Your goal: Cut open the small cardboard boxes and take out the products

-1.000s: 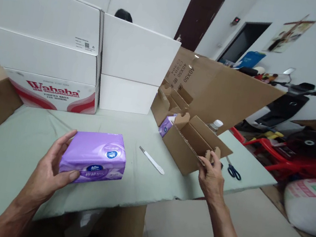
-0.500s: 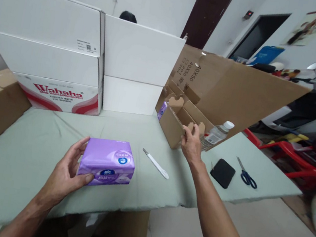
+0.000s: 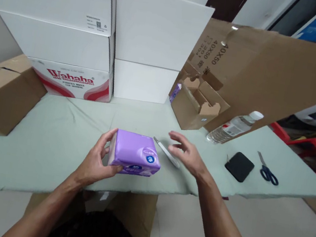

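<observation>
My left hand (image 3: 94, 162) holds a purple pack of tissues (image 3: 134, 158) just above the pale green table (image 3: 37, 134). My right hand (image 3: 186, 155) hovers open with fingers spread, just right of the pack and over a white-handled knife (image 3: 167, 153). The small open cardboard box (image 3: 198, 107) stands at the back, apart from both hands, with another open box and a purple pack behind it.
White cartons and a Wahaha carton (image 3: 70, 79) line the back. A brown box (image 3: 1, 92) sits at the left. A large cardboard sheet (image 3: 274, 77) leans at the right. A water bottle (image 3: 233, 127), a black pouch (image 3: 239, 166) and scissors (image 3: 267, 171) lie right of the hands.
My right hand let go of the small cardboard box after pushing it back, and came toward the tissue pack. My left hand brought the pack to the right and turned it. The view tilted down.
</observation>
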Tool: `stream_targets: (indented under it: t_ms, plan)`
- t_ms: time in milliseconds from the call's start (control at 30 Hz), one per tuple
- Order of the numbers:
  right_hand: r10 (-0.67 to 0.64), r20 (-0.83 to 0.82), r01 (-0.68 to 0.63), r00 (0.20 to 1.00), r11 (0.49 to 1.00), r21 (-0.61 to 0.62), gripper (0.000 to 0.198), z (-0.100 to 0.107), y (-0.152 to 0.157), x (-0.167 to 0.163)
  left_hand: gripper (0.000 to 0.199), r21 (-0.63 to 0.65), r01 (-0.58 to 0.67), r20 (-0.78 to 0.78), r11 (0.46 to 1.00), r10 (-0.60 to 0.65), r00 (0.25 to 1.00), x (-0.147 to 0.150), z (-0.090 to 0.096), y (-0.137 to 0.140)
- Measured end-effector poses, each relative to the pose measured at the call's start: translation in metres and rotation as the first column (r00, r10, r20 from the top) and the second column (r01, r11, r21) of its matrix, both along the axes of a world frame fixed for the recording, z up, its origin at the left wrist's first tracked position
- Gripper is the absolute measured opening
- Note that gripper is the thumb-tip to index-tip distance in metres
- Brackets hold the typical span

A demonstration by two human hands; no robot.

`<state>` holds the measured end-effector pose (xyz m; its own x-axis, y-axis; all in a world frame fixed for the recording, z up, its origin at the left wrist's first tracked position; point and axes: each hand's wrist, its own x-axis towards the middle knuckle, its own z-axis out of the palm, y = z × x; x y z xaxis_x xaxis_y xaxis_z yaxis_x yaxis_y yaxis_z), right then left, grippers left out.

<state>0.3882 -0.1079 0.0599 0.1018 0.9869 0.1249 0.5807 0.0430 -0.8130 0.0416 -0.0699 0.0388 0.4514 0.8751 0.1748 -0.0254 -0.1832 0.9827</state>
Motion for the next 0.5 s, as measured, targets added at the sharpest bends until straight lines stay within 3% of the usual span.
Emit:
stream_targets:
  t_ms: [67,167,267,367,433,500]
  plan:
    - [0.181,0.023,-0.181,0.983,0.983,-0.013,0.087,0.010,-0.025,-0.027,0.099,0.036,0.037,-0.086,0.999,-0.034,0.996,0.006,0.002,-0.003]
    - [0.346,0.163,-0.341,0.924,0.938,-0.064,0.122,0.025,-0.046,-0.063,0.099,0.114,0.147,-0.207,0.983,-0.121,0.971,0.020,0.005,-0.007]
    - [0.406,0.279,-0.390,0.870,0.914,-0.114,0.127,0.025,-0.052,-0.080,0.103,0.153,0.270,-0.254,0.951,-0.227,0.940,0.033,0.005,-0.008]
    - [0.284,0.246,-0.265,0.927,0.958,-0.108,0.125,0.009,-0.051,-0.068,0.106,0.136,0.315,-0.253,0.939,-0.275,0.928,0.037,0.000,-0.006]
    - [0.098,0.163,-0.087,0.982,0.994,-0.071,0.124,-0.004,-0.046,-0.044,0.103,0.127,0.263,-0.239,0.957,-0.227,0.944,0.034,-0.005,-0.003]
    - [-0.157,0.066,0.158,0.985,0.987,-0.012,0.124,-0.015,-0.033,-0.011,0.096,0.103,0.179,-0.239,0.979,-0.150,0.959,0.027,-0.009,-0.002]
